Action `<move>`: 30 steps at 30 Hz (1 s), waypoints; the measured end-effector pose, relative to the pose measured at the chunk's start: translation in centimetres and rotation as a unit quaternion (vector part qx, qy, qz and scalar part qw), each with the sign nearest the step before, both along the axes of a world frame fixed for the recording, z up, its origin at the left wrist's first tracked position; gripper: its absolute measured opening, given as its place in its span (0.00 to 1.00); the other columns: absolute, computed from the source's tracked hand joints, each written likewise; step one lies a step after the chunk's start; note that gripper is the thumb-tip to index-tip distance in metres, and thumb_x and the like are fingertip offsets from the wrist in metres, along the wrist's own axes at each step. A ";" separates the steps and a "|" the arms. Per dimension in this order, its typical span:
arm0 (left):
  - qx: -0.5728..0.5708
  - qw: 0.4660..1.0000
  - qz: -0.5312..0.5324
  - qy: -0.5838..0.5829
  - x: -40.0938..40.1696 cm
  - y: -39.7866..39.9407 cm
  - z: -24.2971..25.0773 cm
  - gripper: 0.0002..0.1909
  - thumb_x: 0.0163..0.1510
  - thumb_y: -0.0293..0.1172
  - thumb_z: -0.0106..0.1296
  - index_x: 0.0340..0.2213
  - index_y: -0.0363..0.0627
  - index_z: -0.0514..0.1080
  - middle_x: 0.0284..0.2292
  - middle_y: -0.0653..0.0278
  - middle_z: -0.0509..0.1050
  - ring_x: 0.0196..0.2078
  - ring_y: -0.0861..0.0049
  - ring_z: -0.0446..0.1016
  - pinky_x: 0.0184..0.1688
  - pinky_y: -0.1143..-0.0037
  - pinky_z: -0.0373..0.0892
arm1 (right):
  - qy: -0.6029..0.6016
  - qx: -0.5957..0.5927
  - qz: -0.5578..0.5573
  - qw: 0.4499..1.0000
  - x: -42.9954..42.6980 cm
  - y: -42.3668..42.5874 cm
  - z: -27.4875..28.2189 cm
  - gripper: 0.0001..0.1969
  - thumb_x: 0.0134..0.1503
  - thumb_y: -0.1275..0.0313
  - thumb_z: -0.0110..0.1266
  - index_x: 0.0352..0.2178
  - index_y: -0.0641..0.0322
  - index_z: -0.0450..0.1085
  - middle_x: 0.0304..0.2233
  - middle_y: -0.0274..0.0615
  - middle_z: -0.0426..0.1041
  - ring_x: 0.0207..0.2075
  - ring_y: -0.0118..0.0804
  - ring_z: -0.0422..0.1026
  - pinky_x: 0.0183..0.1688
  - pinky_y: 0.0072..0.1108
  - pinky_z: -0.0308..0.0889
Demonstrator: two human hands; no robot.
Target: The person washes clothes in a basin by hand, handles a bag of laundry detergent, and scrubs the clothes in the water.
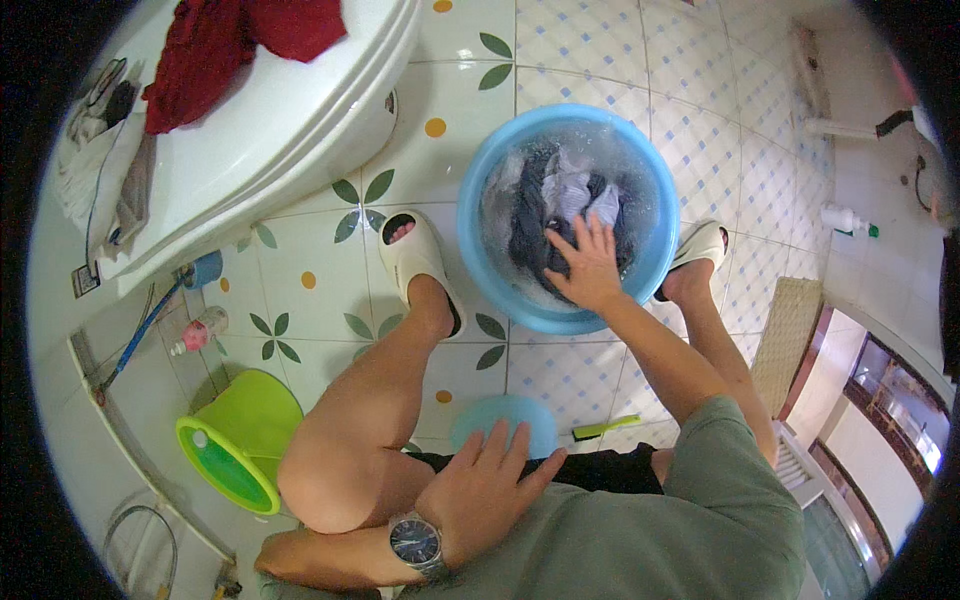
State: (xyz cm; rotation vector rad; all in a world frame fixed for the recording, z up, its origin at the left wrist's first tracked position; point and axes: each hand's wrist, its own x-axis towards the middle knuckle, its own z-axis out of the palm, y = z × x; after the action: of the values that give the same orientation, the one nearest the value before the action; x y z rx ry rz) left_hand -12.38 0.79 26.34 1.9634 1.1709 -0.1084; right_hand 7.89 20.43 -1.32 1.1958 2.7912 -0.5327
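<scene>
A light blue plastic basin (480, 289) stands on the tiled floor between my feet. Dark and pale striped clothes (562, 187) lie in its sudsy water. My right hand (589, 266) reaches in with fingers spread, touching the top of the dark cloth without gripping it. My left hand (484, 491), with a metal-banded watch (415, 541) at the wrist, hovers or rests near my lap, fingers apart and holding nothing. Beyond its fingertips, partly covered by my body, is a smaller turquoise round plastic object (502, 416) on the floor.
A white bathtub (292, 97) at upper left bears red cloth (202, 67) and pale garments (112, 172) on its rim. A green bucket (247, 420) lies tipped at left, near a pink-labelled bottle (201, 331). A green brush (606, 427) and a white bottle (844, 219) are at right.
</scene>
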 end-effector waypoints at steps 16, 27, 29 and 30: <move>0.001 1.000 -0.010 0.011 1.0 0.7 0.6 0.28 0.60 0.35 0.39 0.62 0.53 0.59 0.55 0.41 0.66 0.55 0.45 0.69 0.54 0.57 0.69 | -0.092 -0.229 -0.253 0.935 -6.7 8.9 -6.7 0.22 0.49 0.62 0.61 0.44 0.64 0.73 0.47 0.51 0.75 0.48 0.50 0.74 0.50 0.33 0.68; 0.012 1.000 0.017 -0.003 0.4 -0.9 0.5 0.27 0.61 0.34 0.39 0.62 0.56 0.58 0.55 0.40 0.65 0.56 0.44 0.68 0.54 0.56 0.68 | 0.062 -0.146 0.190 0.969 1.5 -0.3 8.9 0.28 0.37 0.64 0.67 0.44 0.57 0.71 0.40 0.46 0.69 0.50 0.53 0.66 0.52 0.42 0.62; 0.017 1.000 0.020 -0.001 0.3 -0.8 0.4 0.27 0.60 0.34 0.39 0.62 0.56 0.58 0.55 0.40 0.66 0.56 0.44 0.68 0.54 0.56 0.68 | 0.042 -0.101 0.214 0.971 0.9 -0.3 6.8 0.35 0.40 0.58 0.67 0.52 0.53 0.67 0.51 0.51 0.66 0.57 0.59 0.60 0.56 0.50 0.57; 0.020 1.000 0.006 0.007 0.2 -0.6 0.4 0.28 0.60 0.34 0.39 0.62 0.57 0.58 0.54 0.40 0.66 0.55 0.44 0.68 0.53 0.56 0.69 | 0.032 -0.029 0.140 0.989 -0.4 0.3 6.0 0.40 0.41 0.55 0.67 0.57 0.51 0.63 0.55 0.54 0.61 0.60 0.61 0.56 0.58 0.52 0.54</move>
State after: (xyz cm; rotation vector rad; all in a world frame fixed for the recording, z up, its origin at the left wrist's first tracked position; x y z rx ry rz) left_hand -12.16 0.19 26.79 1.9938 1.2030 -0.0933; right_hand 7.49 20.74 4.73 0.7691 2.9044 -0.6301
